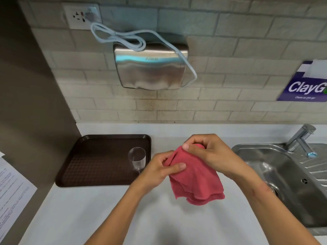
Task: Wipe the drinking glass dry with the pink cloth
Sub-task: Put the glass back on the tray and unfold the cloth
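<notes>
You're pinching the pink cloth point(196, 183) in both hands: left hand point(159, 167) gripping its left edge, right hand point(208, 152) bunching the top. The drinking glass point(137, 159) is standing upright on the brown tray point(99, 156), just left of your left hand. That's the nearer hand, and nothing is touching the glass.

The white desk point(106, 209) carries a dark brown tray point(92, 165), lying flat at its back left, close to the wall corner. A clear drinking glass point(137, 160) stands upright on the tray near its right edge. A steel sink point(283, 167) is set into the desk at the right.
</notes>
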